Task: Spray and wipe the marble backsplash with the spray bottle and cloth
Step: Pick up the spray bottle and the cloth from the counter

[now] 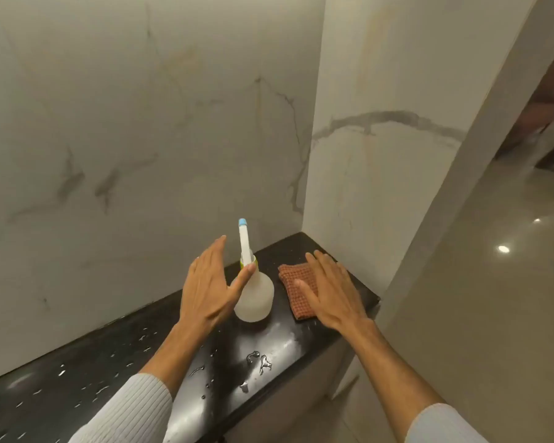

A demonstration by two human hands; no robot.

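Risk: spray bottle (254, 295) tipped by splayed, empty left hand (210, 284) at frame centre; wet tabletop (77, 378). Right hand (331, 290) flat, empty, over cloth (296, 287).

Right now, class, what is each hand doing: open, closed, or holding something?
Left hand: open, fingers spread beside the spray bottle, holding nothing.
Right hand: open, flat over the cloth, not gripping it.
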